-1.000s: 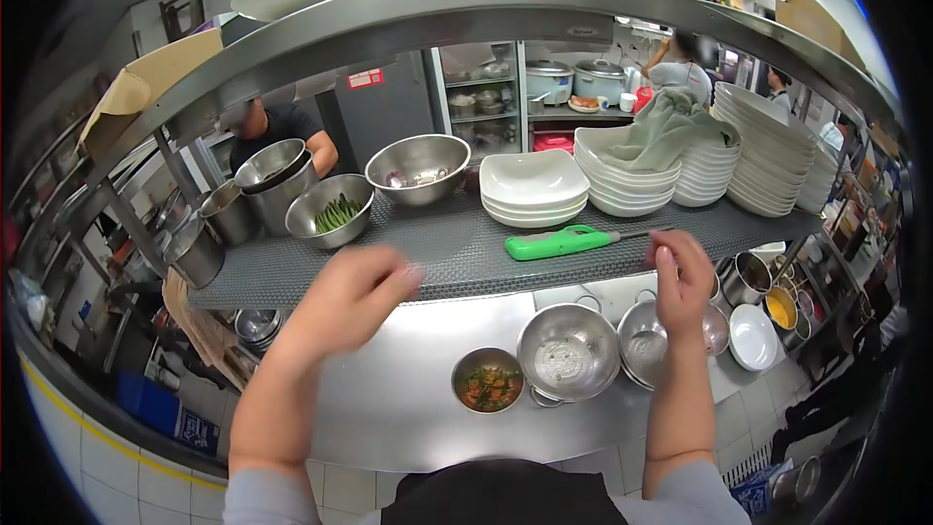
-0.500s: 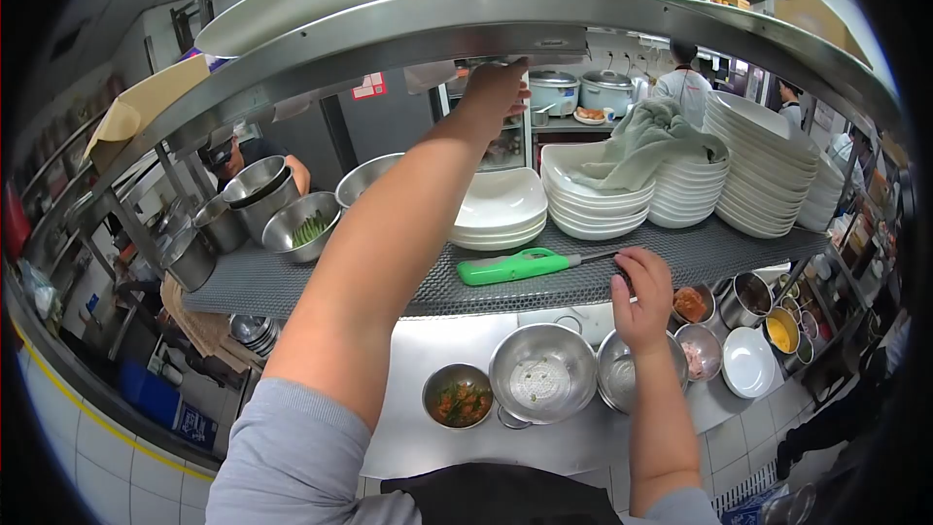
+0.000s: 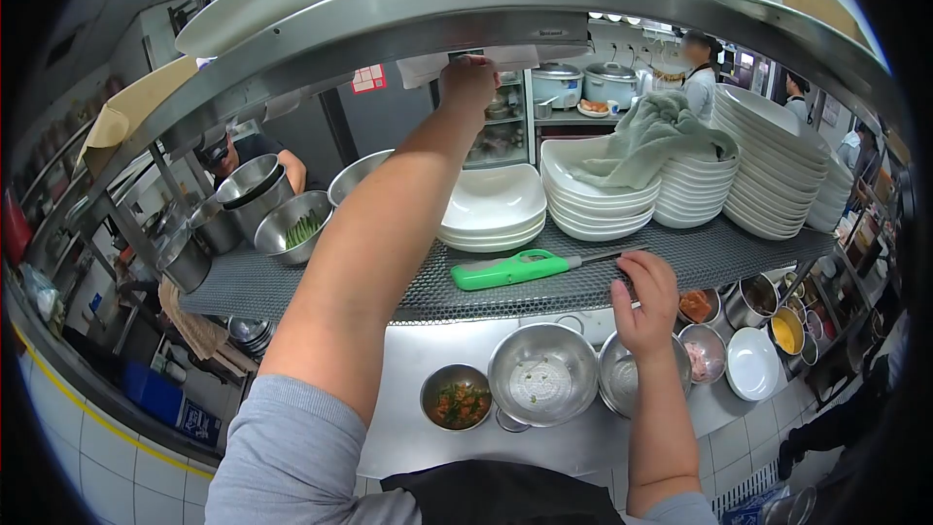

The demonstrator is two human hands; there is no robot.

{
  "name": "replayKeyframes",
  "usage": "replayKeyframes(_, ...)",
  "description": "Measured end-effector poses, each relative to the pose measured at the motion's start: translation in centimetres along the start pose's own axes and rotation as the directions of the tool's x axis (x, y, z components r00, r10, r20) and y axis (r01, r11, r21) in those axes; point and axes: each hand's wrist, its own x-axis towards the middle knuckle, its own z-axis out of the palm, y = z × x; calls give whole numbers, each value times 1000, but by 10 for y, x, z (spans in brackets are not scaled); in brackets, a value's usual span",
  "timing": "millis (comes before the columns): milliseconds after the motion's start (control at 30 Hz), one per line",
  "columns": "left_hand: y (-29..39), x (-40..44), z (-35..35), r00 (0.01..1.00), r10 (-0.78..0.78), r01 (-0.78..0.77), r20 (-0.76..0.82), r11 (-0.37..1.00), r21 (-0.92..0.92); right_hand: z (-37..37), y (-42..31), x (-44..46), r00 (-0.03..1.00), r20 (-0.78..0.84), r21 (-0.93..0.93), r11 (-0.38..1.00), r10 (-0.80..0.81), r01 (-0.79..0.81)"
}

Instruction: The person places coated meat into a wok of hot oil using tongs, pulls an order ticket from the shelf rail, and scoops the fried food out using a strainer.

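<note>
My left hand [image 3: 470, 80] is raised to the underside of the upper metal shelf [image 3: 428, 2], fingers closed at a white paper slip [image 3: 515, 56] hanging there. My right hand [image 3: 645, 299] rests at the front edge of the dark mesh-covered shelf [image 3: 408, 303], fingers apart, beside the tip of a green lighter [image 3: 510, 270]. White square bowls [image 3: 494, 202] are stacked behind the lighter. Below, on the steel counter, stand a small bowl of mixed food [image 3: 457, 399] and a steel colander [image 3: 542, 376].
Steel bowls and pots [image 3: 255, 183] stand at the shelf's left, one holding green beans [image 3: 302, 229]. A green cloth [image 3: 653, 141] lies over stacked white bowls. Tall plate stacks [image 3: 768, 165] are at right. A person [image 3: 700, 78] stands behind; another is at left, beyond the pots.
My left hand has gone up from the mesh shelf to the paper slips under the upper shelf. My right hand has opened and moved slightly left and down. The view has shifted.
</note>
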Motion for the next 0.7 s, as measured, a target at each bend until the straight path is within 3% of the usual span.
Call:
replayKeyframes(500,13,-18,-5,989,82,-85,-120,996,-17,-2,0,0,1000,18,19,1000,14,-14)
replayKeyframes(700,-1,-11,-5,994,23,-23,-108,1000,6,-1,0,0,1000,12,21,1000,12,-12)
